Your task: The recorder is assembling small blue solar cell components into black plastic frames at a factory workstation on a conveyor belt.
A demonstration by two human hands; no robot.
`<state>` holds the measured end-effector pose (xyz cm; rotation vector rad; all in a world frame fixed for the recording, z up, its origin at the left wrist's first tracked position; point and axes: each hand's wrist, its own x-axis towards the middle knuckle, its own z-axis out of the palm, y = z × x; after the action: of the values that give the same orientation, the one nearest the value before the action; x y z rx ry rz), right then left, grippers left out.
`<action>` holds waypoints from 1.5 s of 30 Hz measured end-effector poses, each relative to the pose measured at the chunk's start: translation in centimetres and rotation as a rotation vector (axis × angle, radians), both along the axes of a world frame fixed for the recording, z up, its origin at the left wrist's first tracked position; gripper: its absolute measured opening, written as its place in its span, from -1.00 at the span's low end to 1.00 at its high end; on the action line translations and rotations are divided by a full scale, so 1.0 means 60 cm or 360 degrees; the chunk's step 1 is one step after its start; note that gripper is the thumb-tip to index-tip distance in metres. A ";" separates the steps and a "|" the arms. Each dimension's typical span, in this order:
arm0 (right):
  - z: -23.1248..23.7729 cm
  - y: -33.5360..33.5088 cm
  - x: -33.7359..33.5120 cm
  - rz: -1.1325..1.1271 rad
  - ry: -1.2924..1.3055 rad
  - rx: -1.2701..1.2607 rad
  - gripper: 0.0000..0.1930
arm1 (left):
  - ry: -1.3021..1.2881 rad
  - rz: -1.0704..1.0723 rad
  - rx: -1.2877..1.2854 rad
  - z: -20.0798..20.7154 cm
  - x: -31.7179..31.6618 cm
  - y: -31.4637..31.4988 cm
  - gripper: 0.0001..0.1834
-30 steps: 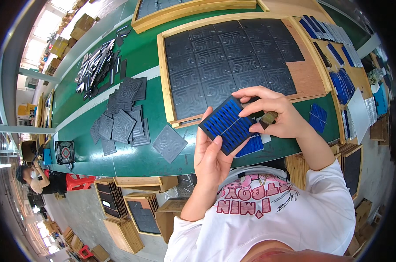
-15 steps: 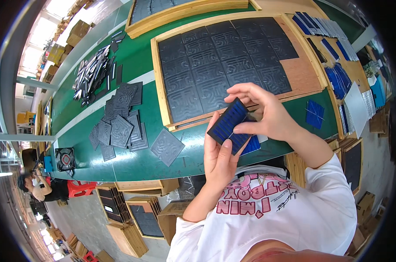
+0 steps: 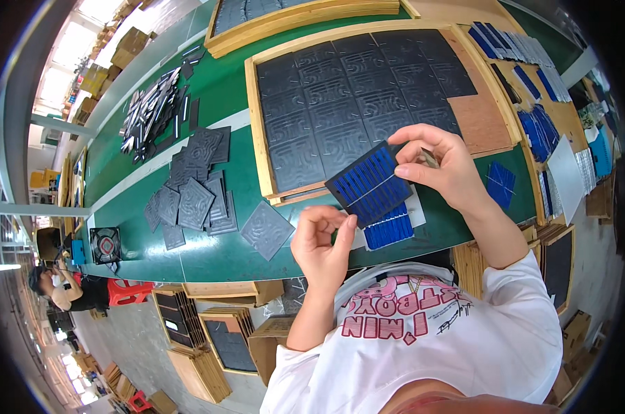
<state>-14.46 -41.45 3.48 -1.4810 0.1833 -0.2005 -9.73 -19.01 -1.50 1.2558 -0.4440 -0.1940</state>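
Between my hands a square black-backed solar panel [image 3: 370, 183] is tilted, its blue cell strips facing me. My left hand [image 3: 321, 243] has thumb and fingers curled at the panel's lower corner. With thumb and fingertips, my right hand [image 3: 440, 165] pinches the panel's upper right corner. A small brownish piece [image 3: 428, 158] is tucked in the right hand's fingers; its kind I cannot make out. Beneath the panel, blue cell strips [image 3: 390, 231] lie on a white sheet at the table's near edge. Another blue cell square [image 3: 500, 185] rests to the right.
A wooden frame [image 3: 255, 131] full of black patterned tiles lies across the green table [image 3: 209, 259]. Loose black tiles [image 3: 196, 201] and a heap of dark strips [image 3: 150, 114] are at the left, near a small fan [image 3: 105, 245]. Blue strips [image 3: 537, 131] cover a board at right.
The panel has opened out flatter toward me and its blue face shows more. My left hand has shifted left to its corner; my right hand has moved slightly right.
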 end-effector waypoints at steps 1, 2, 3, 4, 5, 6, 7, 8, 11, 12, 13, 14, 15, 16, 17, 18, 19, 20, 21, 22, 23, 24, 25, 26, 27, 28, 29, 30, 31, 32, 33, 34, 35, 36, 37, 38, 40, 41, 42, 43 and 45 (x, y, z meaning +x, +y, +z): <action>0.000 0.001 0.001 0.0007 -0.0002 0.0002 -0.66 | -0.0035 -0.0013 0.0214 -0.004 0.001 0.006 -0.75; 0.001 0.003 0.001 0.0025 -0.0014 -0.0031 -0.67 | 0.0113 0.0085 0.0186 0.008 -0.006 -0.004 -0.88; 0.001 0.004 0.001 0.0043 -0.0026 -0.0064 -0.69 | 0.0113 0.0092 0.0186 0.007 -0.006 -0.004 -0.88; -0.003 0.003 0.000 0.0050 -0.0026 -0.0065 -0.69 | 0.0102 0.0060 0.0184 0.007 -0.006 -0.003 -0.90; -0.011 -0.001 -0.002 0.0112 -0.0056 -0.0103 -0.60 | 0.0089 0.0024 0.0181 0.006 -0.006 -0.003 -0.92; -0.015 -0.004 -0.002 0.0176 -0.0085 -0.0142 -0.52 | 0.0087 0.0029 0.0179 0.005 -0.004 -0.003 -0.92; -0.014 -0.003 -0.001 0.0182 -0.0088 -0.0143 -0.52 | 0.0344 -0.0106 -0.0080 0.003 -0.001 -0.002 -0.96; -0.013 0.001 0.000 0.0285 -0.0271 0.0054 -0.36 | 0.0597 -0.0237 -0.0341 0.004 0.001 0.000 -0.99; -0.010 0.020 0.002 0.0538 -0.0529 0.0216 0.00 | 0.1204 -0.0499 -0.0675 0.015 -0.005 -0.006 -0.95; -0.008 0.028 0.003 0.0672 -0.0605 0.0174 0.19 | 0.1190 -0.0606 -0.0688 0.012 -0.010 -0.007 -0.94; -0.012 0.029 0.000 0.0735 -0.0538 0.0010 0.19 | 0.1174 -0.0713 -0.0701 0.007 -0.014 -0.007 -0.94; -0.013 0.023 -0.002 0.0738 -0.0539 0.0007 0.19 | 0.1105 -0.0814 -0.0715 0.003 -0.012 -0.009 -0.82; -0.012 0.016 -0.006 0.0699 -0.0564 -0.0090 0.19 | 0.0863 -0.0781 -0.0444 0.006 -0.008 -0.003 -0.71; -0.010 0.006 -0.011 0.0656 -0.0589 -0.0190 0.18 | 0.0617 -0.0744 -0.0177 0.014 0.001 0.009 -0.58; 0.003 -0.021 -0.021 0.0499 -0.0512 -0.0531 0.14 | 0.0287 -0.0543 0.0145 0.018 0.010 0.026 -0.31; 0.021 -0.044 -0.027 0.0352 -0.0396 -0.0753 0.07 | -0.0217 -0.0186 0.0718 0.016 0.030 0.046 -0.20; 0.031 -0.068 -0.031 0.0230 -0.0370 -0.0917 0.04 | -0.0477 0.0082 0.1142 0.023 0.048 0.070 -0.13; 0.044 -0.095 -0.034 0.0142 -0.0297 -0.1319 0.04 | -0.0609 0.0227 0.1413 0.035 0.063 0.099 -0.13; 0.037 -0.128 -0.038 0.0073 -0.0221 -0.1448 0.03 | -0.0702 0.0290 0.1553 0.027 0.079 0.138 -0.08; 0.037 -0.149 -0.038 -0.0022 -0.0270 -0.1636 0.01 | -0.0713 0.0336 0.1692 0.026 0.086 0.165 -0.04; 0.032 -0.179 -0.036 0.0015 -0.0112 -0.1638 0.03 | -0.0786 0.0339 0.1861 0.029 0.088 0.188 -0.02; 0.027 -0.198 -0.033 -0.0008 -0.0015 -0.1683 0.02 | -0.0726 0.0309 0.1852 0.020 0.091 0.206 -0.03; 0.023 -0.220 -0.038 -0.0044 0.0074 -0.1718 0.00 | -0.0806 0.0299 0.1856 0.021 0.087 0.212 -0.04; 0.015 -0.243 -0.038 -0.0062 0.0084 -0.1888 -0.01 | -0.0870 0.0290 0.1859 0.015 0.088 0.213 -0.05; 0.006 -0.260 -0.036 -0.0061 0.0101 -0.1882 -0.01 | -0.0859 0.0302 0.1855 0.018 0.086 0.208 -0.06; -0.001 -0.276 -0.035 -0.0058 0.0115 -0.1875 -0.01 | -0.0847 0.0317 0.1853 0.022 0.085 0.204 -0.07; -0.006 -0.290 -0.030 -0.0048 0.0103 -0.1852 0.03 | -0.0860 0.0341 0.1856 0.018 0.088 0.206 -0.08; -0.008 -0.301 -0.028 -0.0065 0.0109 -0.1857 0.03 | -0.0872 0.0330 0.1846 0.018 0.089 0.206 -0.08; -0.008 -0.310 -0.028 -0.0039 0.0086 -0.1825 0.05 | -0.0852 0.0315 0.1866 0.020 0.090 0.204 -0.07; -0.010 -0.316 -0.026 -0.0006 0.0057 -0.1789 0.07 | -0.0828 0.0307 0.1891 0.022 0.091 0.205 -0.07; -0.011 -0.320 -0.025 0.0018 0.0035 -0.1777 0.10 | -0.0839 0.0319 0.1879 0.022 0.091 0.206 -0.06; -0.013 -0.321 -0.026 0.0010 0.0039 -0.1778 0.10 | -0.0845 0.0313 0.1876 0.019 0.092 0.210 -0.06; -0.015 -0.321 -0.024 0.0046 0.0044 -0.1749 0.10 | -0.0752 0.0322 0.1756 0.016 0.092 0.215 -0.07; -0.018 -0.321 -0.024 0.0083 0.0051 -0.1719 0.10 | -0.0658 0.0329 0.1636 0.013 0.093 0.221 -0.07; -0.020 -0.325 -0.023 0.0080 0.0056 -0.1715 0.10 | -0.0602 0.0309 0.1531 0.015 0.095 0.228 -0.05; -0.020 -0.326 -0.020 0.0095 0.0031 -0.1731 0.10 | -0.0447 0.0328 0.1147 0.011 0.093 0.227 -0.03; -0.013 -0.320 -0.021 0.0119 0.0040 -0.1651 0.05 | -0.0135 0.0343 0.0450 0.009 0.086 0.217 0.02; -0.011 -0.314 -0.021 0.0122 0.0040 -0.1647 0.05 | -0.0024 0.0293 0.0222 0.015 0.082 0.208 0.01; -0.010 -0.308 -0.021 0.0040 0.0024 -0.1775 0.03 | 0.0086 0.0241 -0.0007 0.020 0.078 0.198 0.01; -0.008 -0.299 -0.023 -0.0044 0.0009 -0.1901 0.01 | 0.0174 0.0123 -0.0165 0.015 0.075 0.187 0.00; 0.007 -0.245 -0.011 -0.0069 -0.0117 -0.1811 -0.07 | 0.0669 -0.0144 -0.0576 0.044 0.051 0.137 -0.01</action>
<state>-15.14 -56.18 3.91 -2.5938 0.0256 -0.4347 -6.67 -10.77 1.11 0.8119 -0.1604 -0.4252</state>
